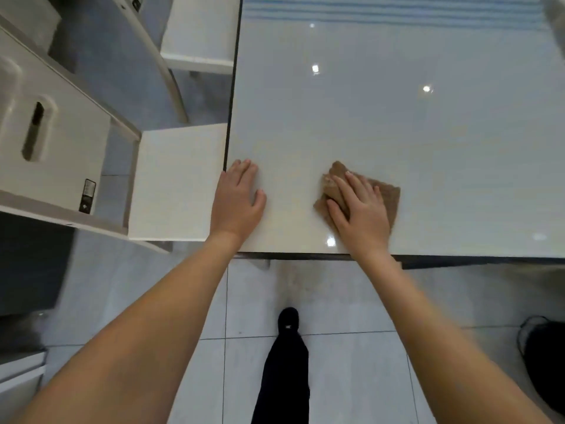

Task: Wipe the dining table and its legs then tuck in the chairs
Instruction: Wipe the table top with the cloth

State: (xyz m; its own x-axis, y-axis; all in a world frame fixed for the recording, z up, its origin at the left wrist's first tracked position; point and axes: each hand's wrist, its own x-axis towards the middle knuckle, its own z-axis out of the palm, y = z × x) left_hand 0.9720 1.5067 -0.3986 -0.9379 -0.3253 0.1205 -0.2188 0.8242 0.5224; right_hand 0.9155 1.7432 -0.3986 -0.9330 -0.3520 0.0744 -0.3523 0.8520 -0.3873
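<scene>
Brown and rumpled, the cloth [383, 195] lay on the glossy white table [397, 102] close to its near edge, and the right hand [357, 209] lay flat on top of it, fingers straight and a little spread, palm pressing it down; the cloth stuck out past the fingertips and along the hand's right side. The left hand [237, 200] rested on the bare tabletop near the front left corner, apart from the cloth, its fingers straight and held together and its thumb angled out toward the other hand. It held nothing. A white chair [177, 182] stood at the table's left side with its seat meeting the dark table edge and almost all of the seat outside it, its slotted back farther left. A second chair [198, 35] stood farther along the same side, likewise with most of its seat showing. At the table's far end lay a striped mat [391, 10] in blue and white, blurred. Below the near edge the pale tiled floor [345, 301] showed one foot [289, 322] in black, and at the right margin sat a dark object [544, 356] too cropped to identify.
</scene>
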